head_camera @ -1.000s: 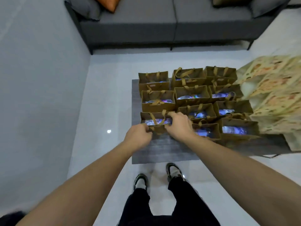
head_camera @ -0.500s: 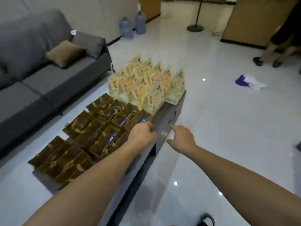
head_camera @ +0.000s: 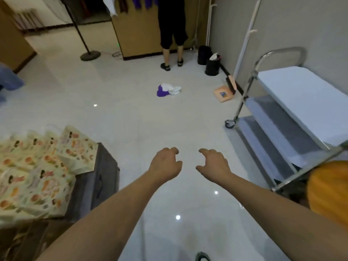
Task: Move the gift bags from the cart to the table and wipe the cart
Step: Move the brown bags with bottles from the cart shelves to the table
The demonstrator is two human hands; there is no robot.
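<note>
Left hand (head_camera: 165, 163) and right hand (head_camera: 213, 164): each grip loosely curled, empty, between table (head_camera: 98, 178) and cart (head_camera: 293, 102); patterned gift bags (head_camera: 43, 166) on table.

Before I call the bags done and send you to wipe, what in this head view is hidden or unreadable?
- Lower cart shelves: the white top shelf covers most of them.
- Cart's near end: cut by the right edge, behind an orange object.
- Brown bags: dark, cropped at bottom left.
- Patterned bags: motion-blurred, count unclear.
- Floor cloth: too small to identify.
</note>
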